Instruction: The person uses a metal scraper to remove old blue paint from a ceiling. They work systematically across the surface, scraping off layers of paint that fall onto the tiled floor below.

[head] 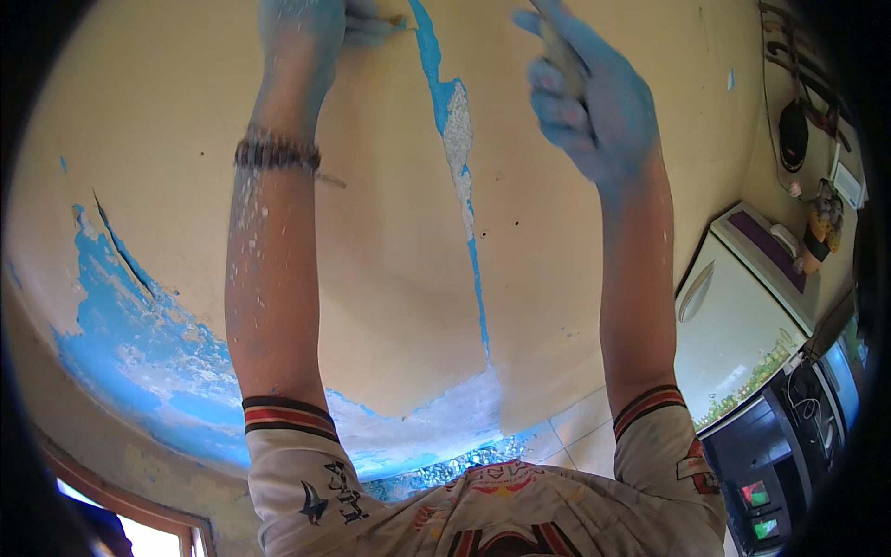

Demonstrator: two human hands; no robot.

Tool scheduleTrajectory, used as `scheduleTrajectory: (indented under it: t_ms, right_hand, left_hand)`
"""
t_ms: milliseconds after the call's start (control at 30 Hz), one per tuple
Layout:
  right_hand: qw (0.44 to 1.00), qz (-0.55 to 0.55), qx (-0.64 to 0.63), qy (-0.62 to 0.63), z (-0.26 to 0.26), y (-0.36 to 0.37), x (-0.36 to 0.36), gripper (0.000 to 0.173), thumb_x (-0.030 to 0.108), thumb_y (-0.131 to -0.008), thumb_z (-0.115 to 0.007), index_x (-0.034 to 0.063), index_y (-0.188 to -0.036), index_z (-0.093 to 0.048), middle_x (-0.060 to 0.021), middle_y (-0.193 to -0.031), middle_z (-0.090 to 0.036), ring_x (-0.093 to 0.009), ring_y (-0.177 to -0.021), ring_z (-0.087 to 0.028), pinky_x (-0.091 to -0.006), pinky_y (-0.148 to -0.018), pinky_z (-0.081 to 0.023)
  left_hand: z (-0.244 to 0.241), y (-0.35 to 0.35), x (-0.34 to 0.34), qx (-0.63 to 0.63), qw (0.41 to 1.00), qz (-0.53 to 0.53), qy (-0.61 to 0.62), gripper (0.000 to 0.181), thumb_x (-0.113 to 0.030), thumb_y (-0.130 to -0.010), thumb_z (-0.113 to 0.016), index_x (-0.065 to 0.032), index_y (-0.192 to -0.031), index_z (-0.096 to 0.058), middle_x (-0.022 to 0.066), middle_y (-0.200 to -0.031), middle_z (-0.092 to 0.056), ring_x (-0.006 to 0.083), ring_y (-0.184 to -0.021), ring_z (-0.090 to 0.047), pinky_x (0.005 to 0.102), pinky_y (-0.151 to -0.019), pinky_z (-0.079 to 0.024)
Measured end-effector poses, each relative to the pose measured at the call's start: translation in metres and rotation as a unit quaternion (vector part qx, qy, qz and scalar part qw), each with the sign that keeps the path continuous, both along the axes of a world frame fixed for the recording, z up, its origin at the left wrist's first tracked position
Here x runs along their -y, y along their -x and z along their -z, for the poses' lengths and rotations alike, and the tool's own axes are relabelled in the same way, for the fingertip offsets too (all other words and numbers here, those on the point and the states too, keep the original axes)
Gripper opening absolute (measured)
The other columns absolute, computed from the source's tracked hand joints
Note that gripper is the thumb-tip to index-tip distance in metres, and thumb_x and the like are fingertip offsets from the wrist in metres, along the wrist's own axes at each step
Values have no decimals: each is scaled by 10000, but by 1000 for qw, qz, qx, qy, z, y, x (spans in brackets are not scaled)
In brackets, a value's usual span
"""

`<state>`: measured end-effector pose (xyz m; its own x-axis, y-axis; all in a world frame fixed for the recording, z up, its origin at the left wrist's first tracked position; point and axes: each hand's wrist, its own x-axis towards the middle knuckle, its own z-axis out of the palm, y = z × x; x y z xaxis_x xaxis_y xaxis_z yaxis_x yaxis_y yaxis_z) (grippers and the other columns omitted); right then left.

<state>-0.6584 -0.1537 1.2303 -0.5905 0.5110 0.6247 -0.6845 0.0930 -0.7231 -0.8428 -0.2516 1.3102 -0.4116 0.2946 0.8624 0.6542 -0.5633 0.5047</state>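
Observation:
Before me is a cream-painted wall (390, 278), with a narrow strip of exposed blue paint (430, 59) running down it. Partway along this strip, rough grey plaster (457, 132) shows. My right hand (616, 111), coated in blue dust, grips the pale handle of a tool (562, 63); its working end is out of frame. Left of the strip, my left hand (303, 42) is raised at the top edge, also dusty and blurred. Its fingers reach the edge of the cream paint, and whether they hold something is unclear.
Low on the left is a large peeled blue patch (125, 278) with a dark crack (122, 244). Blue and white flakes (431, 477) lie at the wall's foot, beside floor tiles (574, 425). At right stand a white refrigerator (738, 320) and a dark appliance (759, 459); a cap (793, 136) hangs above.

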Motion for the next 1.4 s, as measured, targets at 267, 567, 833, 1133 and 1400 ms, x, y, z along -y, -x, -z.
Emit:
scheduleTrajectory:
  t_ms: [267,567,833,1133,1400]
  right_hand:
    - [990,-60,73,109,139,7,6,557,295,-934,-454,172,-1425,-223,6,-638,-443,-41,-439,-350,-164,-333,-264]
    - [989,-92,66,100,127,17,13,537,276,-955,-397,169,-1440,-192,16,-631,-436,-24,-431,-316,-162,-332,-248]
    - [992,-85,41,86,115,23,11,517,265,-955,-390,167,-1432,-218,32,-630,-431,-22,-420,-314,-158,-332,-238]
    - [988,-77,36,128,123,26,22,483,266,-957,-383,179,-1417,-263,49,-618,-415,-7,-409,-282,-148,-331,-230]
    - [996,-80,10,33,55,41,17,458,265,-968,-309,186,-1416,-255,39,-733,-495,-1,-379,-264,-135,-296,-217]
  left_hand:
    - [144,-36,-22,-24,995,-7,100,232,-191,-881,-568,20,-792,-530,55,-530,-527,108,-462,-505,263,-424,-420]
    - [179,-50,-67,49,998,-6,-39,219,-120,-896,-545,17,-922,-376,86,-748,-524,99,-641,-517,263,-548,-430]
    - [174,-62,-70,88,993,29,-75,288,-149,-891,-550,37,-1005,-362,102,-856,-516,108,-736,-514,237,-606,-439]
    - [185,-65,-60,31,998,-37,-27,252,-123,-882,-545,36,-978,-374,132,-873,-522,130,-756,-516,243,-619,-429]
    - [110,-54,-61,83,993,-44,-69,307,-228,-858,-591,69,-891,-524,73,-765,-535,128,-666,-511,257,-565,-421]
